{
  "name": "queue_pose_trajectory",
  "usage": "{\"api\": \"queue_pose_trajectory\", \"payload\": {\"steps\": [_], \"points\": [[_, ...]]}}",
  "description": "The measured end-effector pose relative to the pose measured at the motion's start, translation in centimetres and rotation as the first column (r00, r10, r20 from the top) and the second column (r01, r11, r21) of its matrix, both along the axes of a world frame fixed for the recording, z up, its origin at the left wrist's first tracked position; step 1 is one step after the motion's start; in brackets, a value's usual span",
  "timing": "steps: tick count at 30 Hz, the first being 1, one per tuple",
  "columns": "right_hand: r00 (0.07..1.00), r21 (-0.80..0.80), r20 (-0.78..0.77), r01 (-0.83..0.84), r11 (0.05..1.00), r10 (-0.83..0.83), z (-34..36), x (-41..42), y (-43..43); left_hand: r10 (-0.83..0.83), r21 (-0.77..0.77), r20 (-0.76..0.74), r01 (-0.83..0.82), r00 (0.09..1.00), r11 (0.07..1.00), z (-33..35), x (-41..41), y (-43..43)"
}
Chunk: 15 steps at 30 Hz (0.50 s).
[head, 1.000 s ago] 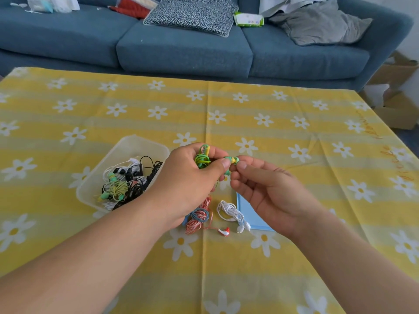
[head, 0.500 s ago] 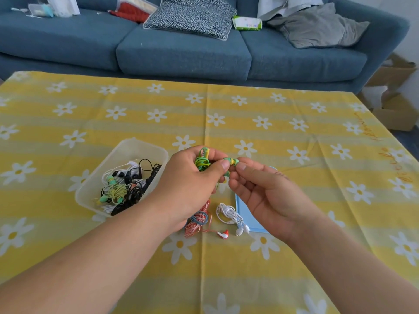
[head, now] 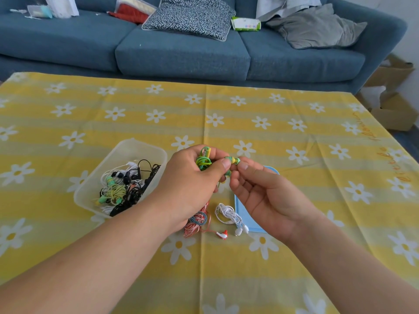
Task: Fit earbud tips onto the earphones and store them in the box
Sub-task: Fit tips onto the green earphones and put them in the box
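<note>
Evidently the left hand (head: 192, 177) curls round the coiled green earphones (head: 203, 162) at the centre of the frame so the cord cannot unravel, its thumb bracing one earbud (head: 232, 160). The right hand (head: 267, 196) pinches that bud's end between thumb and forefinger, probably seating a tip; the tip itself is too small to make out. The bud looks green with a yellow band. At centre left sits the clear box (head: 127, 150), holding tangled sets. Red earphones (head: 197, 220) and white earphones (head: 229, 214) lie lower down on the tablecloth (head: 294, 132).

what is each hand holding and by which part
The left hand grips the green earphones by their coiled cable, thumb on one earbud; the right hand pinches that earbud's far end.
</note>
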State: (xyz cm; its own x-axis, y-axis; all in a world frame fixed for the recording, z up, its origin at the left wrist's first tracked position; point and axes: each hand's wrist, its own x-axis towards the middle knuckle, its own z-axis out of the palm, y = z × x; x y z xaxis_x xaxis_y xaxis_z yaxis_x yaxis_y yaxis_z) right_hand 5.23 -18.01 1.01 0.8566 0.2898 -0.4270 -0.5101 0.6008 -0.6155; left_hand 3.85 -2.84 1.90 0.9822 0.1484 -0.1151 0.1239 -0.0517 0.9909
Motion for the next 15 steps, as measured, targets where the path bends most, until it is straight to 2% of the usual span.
{"api": "queue_pose_trajectory", "payload": {"steps": [15], "points": [[0.995,-0.098,0.085,0.051,0.994,-0.042,-0.18,-0.46,0.10,0.066,0.015,0.001,-0.066,0.998,0.998,-0.29,0.14,-0.63]]}}
